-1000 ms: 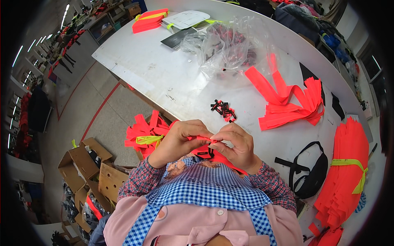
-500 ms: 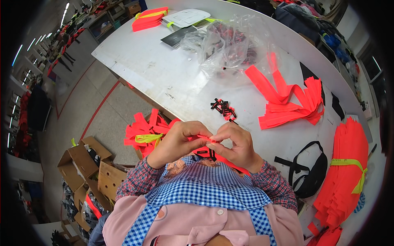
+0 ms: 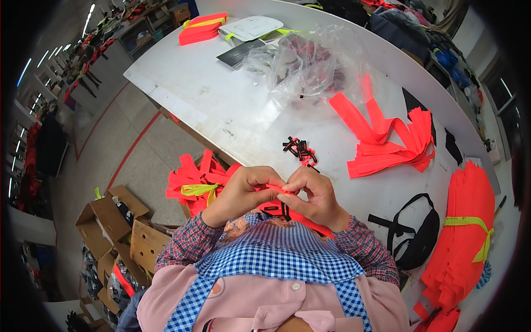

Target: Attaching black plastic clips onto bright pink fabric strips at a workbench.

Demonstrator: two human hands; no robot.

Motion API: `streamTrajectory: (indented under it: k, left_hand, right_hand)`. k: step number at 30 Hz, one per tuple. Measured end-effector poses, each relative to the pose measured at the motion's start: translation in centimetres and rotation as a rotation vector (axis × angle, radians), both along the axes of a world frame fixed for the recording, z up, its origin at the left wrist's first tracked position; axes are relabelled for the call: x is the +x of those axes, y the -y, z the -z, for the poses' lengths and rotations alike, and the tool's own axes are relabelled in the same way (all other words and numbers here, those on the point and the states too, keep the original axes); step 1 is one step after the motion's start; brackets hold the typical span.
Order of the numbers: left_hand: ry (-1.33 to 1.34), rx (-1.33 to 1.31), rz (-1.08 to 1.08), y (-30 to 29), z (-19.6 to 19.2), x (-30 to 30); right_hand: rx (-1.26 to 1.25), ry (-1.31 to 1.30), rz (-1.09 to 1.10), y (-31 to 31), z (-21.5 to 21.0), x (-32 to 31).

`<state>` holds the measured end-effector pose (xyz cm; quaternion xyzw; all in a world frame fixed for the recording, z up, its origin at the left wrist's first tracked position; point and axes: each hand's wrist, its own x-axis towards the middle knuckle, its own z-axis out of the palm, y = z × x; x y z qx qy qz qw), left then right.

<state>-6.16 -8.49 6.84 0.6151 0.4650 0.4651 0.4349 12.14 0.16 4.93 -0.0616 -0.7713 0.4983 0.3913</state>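
Observation:
My left hand and my right hand meet close in front of my chest, fingertips pinched together on an orange strap. A black plastic buckle hangs on that strap just below my fingers. The strap runs down to the right under my right wrist. On the white table just beyond my hands lies a small pile of black buckles with orange bits.
Loose orange straps lie at the right, a tied stack of orange straps further right, and a black waist bag. A clear plastic bag sits at the back. An orange bundle and cardboard boxes sit left of the table.
My fingers have shifted slightly on the strap and buckle; both hands stay in the same place.

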Motion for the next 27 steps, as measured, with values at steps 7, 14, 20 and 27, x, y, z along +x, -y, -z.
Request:
streamTrajectory:
  k: [7,14,20,27]
  left_hand:
    - [0.014,-0.016,-0.003,-0.1,-0.1,0.3]
    - [0.031,-0.045,0.014,-0.3,-0.2,-0.2]
    - [0.133,-0.103,-0.014,-0.3,0.5,0.0]
    - [0.324,-0.451,-0.166,1.3,6.2,1.3]
  right_hand:
    - [0.131,-0.027,0.085,0.2,1.2,0.0]
    - [0.062,-0.027,0.119,0.1,0.3,-0.1]
    - [-0.091,-0.048,0.11,0.3,0.9,-0.2]
    - [-0.853,0.034,0.096,2.6,8.9,-0.8]
